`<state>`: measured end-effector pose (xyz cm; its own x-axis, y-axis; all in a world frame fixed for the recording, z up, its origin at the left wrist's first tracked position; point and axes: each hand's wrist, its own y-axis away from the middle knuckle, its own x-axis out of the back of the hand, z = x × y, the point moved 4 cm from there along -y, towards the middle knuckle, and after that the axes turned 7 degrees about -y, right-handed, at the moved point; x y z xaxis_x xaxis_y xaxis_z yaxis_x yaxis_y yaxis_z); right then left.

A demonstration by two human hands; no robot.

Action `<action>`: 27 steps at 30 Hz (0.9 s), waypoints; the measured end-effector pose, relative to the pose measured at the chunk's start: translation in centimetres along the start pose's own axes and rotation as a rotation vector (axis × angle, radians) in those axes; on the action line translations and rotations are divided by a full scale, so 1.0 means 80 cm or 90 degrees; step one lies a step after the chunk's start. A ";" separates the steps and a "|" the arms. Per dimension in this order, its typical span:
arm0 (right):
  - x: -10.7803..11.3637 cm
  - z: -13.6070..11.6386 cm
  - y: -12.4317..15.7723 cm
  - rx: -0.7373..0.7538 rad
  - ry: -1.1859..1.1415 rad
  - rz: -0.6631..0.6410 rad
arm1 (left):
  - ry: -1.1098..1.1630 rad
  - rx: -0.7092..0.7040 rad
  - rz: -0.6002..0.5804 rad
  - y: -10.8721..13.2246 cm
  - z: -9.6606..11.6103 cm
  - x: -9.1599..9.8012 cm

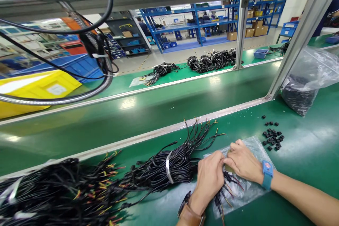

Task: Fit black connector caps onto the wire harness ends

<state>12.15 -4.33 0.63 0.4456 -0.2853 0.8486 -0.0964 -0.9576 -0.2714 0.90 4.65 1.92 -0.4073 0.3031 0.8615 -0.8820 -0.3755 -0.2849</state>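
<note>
My left hand [210, 173] and my right hand [243, 160] are close together, thumbs almost touching, over a clear plastic bag [254, 148] lying flat on the green bench. Both hands have curled, pinched fingers; whatever sits between the fingertips is hidden. Several short dark wires with coloured ends [229, 187] fan out over the bag just below the fingers. Left of my left hand lies a black cable bundle [156, 171] tied with a pale band. A blue strap [267, 174] circles my right wrist.
Small black plastic parts [272, 136] lie scattered to the right, below an open clear bag of black pieces [300, 91]. More black cables [53, 190] fill the near left. A metal post [293, 42] and thick hoses [106, 74] rise around the bench; a green conveyor belt [169, 95] runs behind.
</note>
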 end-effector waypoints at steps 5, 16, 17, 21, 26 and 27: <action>0.031 -0.003 0.001 0.007 -0.074 0.042 | -0.001 0.021 0.009 -0.001 -0.003 0.002; 0.023 -0.002 0.004 0.040 -0.079 0.019 | 0.028 0.048 0.047 0.002 -0.002 0.001; 0.022 -0.002 0.004 0.040 -0.085 0.019 | 0.031 0.048 0.047 0.002 -0.001 0.001; 0.022 -0.004 0.005 0.036 -0.108 0.032 | 0.028 0.040 0.034 0.002 0.000 0.000; 0.019 -0.005 0.007 0.030 -0.145 0.041 | 0.031 0.041 0.023 0.002 0.002 0.000; 0.018 -0.005 0.008 0.030 -0.151 0.044 | 0.031 0.040 0.023 0.003 0.002 0.000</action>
<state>12.38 -5.34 1.86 0.6368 -0.3273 0.6981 -0.0948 -0.9318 -0.3504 0.75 4.42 1.95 -0.4513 0.3302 0.8290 -0.8503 -0.4411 -0.2872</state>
